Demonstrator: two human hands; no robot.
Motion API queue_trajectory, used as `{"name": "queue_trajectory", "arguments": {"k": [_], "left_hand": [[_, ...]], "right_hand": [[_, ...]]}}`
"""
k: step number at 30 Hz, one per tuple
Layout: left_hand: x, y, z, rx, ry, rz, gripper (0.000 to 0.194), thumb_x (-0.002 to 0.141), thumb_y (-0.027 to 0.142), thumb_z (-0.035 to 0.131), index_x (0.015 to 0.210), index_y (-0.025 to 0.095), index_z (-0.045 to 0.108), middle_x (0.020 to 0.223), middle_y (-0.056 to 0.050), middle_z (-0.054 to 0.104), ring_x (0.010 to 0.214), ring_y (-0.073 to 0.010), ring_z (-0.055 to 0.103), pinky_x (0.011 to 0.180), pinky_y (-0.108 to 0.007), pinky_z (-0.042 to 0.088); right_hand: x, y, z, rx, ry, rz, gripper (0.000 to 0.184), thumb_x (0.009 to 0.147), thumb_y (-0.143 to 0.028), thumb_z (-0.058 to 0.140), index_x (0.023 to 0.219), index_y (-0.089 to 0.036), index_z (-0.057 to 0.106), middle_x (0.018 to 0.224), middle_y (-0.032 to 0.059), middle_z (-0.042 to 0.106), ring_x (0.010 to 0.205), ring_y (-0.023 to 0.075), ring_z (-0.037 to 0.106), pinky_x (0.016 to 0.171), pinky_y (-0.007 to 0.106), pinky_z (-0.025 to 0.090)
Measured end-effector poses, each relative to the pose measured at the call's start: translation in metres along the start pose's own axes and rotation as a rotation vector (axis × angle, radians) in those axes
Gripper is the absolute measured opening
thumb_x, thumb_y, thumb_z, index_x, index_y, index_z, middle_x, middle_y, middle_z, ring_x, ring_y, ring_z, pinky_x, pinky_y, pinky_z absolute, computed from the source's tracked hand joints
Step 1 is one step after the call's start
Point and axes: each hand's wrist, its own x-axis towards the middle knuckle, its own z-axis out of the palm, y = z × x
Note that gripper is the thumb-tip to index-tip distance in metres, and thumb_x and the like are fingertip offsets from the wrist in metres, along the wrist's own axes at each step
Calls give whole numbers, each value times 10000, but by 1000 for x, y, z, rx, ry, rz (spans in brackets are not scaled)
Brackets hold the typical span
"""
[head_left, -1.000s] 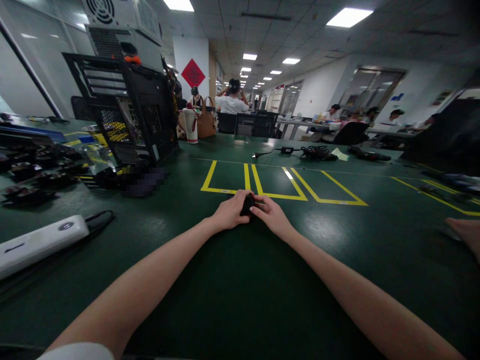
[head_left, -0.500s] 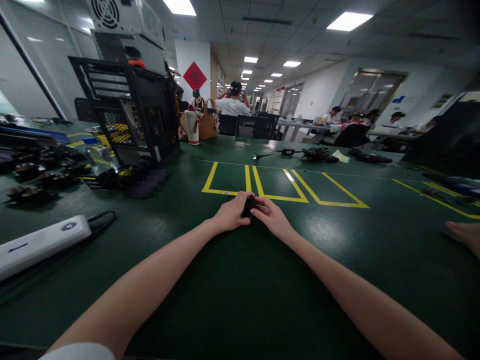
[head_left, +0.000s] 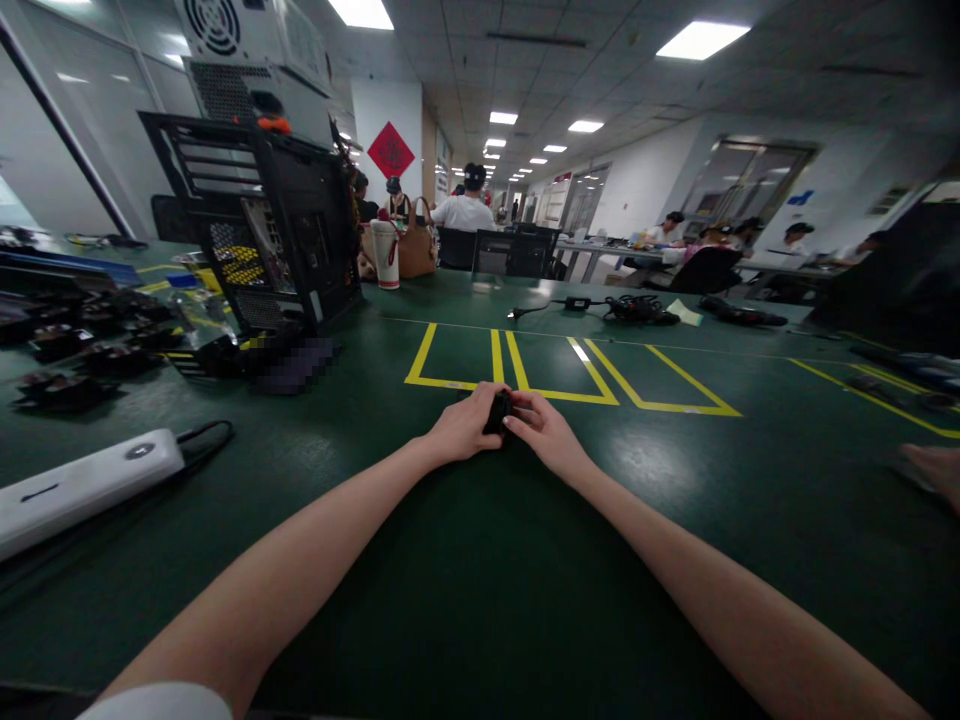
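Both my hands meet over the middle of the dark green table point(head_left: 480, 580), just in front of yellow tape outlines point(head_left: 562, 397). Between them is a small black object point(head_left: 496, 412), mostly covered by fingers, so its kind does not show. My left hand point(head_left: 469, 422) is closed around it from the left. From the right, the fingers and thumb of my right hand point(head_left: 541, 428) pinch at its side. The object sits low, close to the tabletop; whether it touches cannot be made out.
An open black computer case point(head_left: 277, 220) stands at the left with a metal unit on top. Several black parts point(head_left: 75, 350) lie beside it. A white power strip point(head_left: 82, 490) is nearer me. Black cables point(head_left: 637, 308) lie at the back. Another person's hand point(head_left: 934, 470) is at the right edge.
My hands and the black object stay almost in the same place. The other person's hand at the right edge has shifted slightly.
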Motion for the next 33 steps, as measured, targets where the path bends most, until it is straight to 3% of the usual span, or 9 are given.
{"name": "queue_trajectory", "arguments": {"k": [6, 12, 18, 29, 33], "left_hand": [[0, 1, -1, -10, -1, 1, 601, 665, 241, 559, 1171, 236, 234, 1194, -70, 378, 991, -228, 498, 785, -377, 445], [-1, 1, -1, -14, 6, 23, 591, 669, 245, 566, 1166, 227, 246, 1190, -73, 387, 993, -231, 497, 779, -369, 451], [0, 0, 0, -20, 10, 37, 602, 668, 252, 568, 1171, 226, 238, 1166, -73, 398, 949, -224, 511, 750, -366, 454], [1, 0, 1, 0, 11, 16, 597, 673, 256, 560, 1171, 228, 233, 1174, -73, 394, 986, -234, 502, 772, -371, 446], [1, -1, 2, 17, 7, 13, 608, 669, 264, 564, 1175, 223, 229, 1172, -75, 400, 969, -234, 510, 758, -365, 454]], "right_hand": [[-2, -1, 0, 55, -50, 2, 331, 682, -242, 602, 988, -234, 477, 1050, 15, 529, 1030, 173, 521, 910, 365, 424], [-2, 0, 2, 18, 1, -64, 188, 709, -242, 575, 885, -224, 510, 979, 9, 534, 998, 164, 530, 906, 355, 424], [-1, -1, -1, -25, 6, -12, 309, 701, -237, 581, 996, -226, 486, 1076, 34, 511, 1042, 191, 508, 909, 388, 417], [-2, 2, 1, -2, 5, -74, 197, 712, -253, 576, 895, -221, 509, 959, 5, 530, 973, 157, 537, 899, 346, 429], [0, 4, 0, -30, 13, -45, 283, 705, -241, 583, 972, -228, 489, 1034, 20, 517, 975, 167, 537, 889, 364, 432]]}}
